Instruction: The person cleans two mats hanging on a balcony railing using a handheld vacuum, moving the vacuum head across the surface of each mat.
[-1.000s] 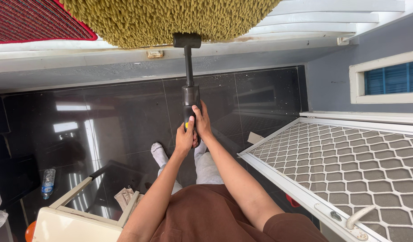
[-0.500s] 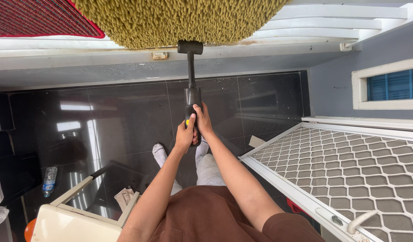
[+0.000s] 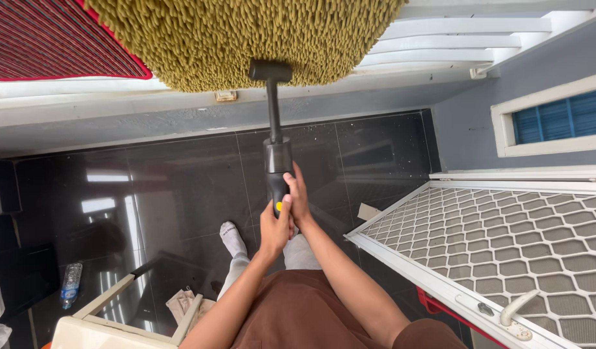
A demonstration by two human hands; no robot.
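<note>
Both my hands grip the body of a black handheld vacuum (image 3: pixel 276 158) with a small yellow button. My left hand (image 3: pixel 274 229) wraps the lower grip and my right hand (image 3: pixel 299 199) covers it from the right side. The vacuum's long tube reaches away from me, and its black nozzle head (image 3: pixel 270 70) presses against a shaggy olive-yellow mat (image 3: pixel 246 32) draped over a white railing (image 3: pixel 72 87). My sock foot (image 3: pixel 232 238) stands on the glossy black tiled floor (image 3: pixel 181 187) below.
A red striped mat (image 3: pixel 46 39) hangs on the railing left of the shaggy one. A white mesh security door (image 3: pixel 505 245) stands open at the right. A plastic bottle (image 3: pixel 70 284) lies on the floor at left, near a cream frame (image 3: pixel 110 310).
The nozzle has stayed on the shaggy mat while my hands and the vacuum shifted slightly. The view has tilted a little.
</note>
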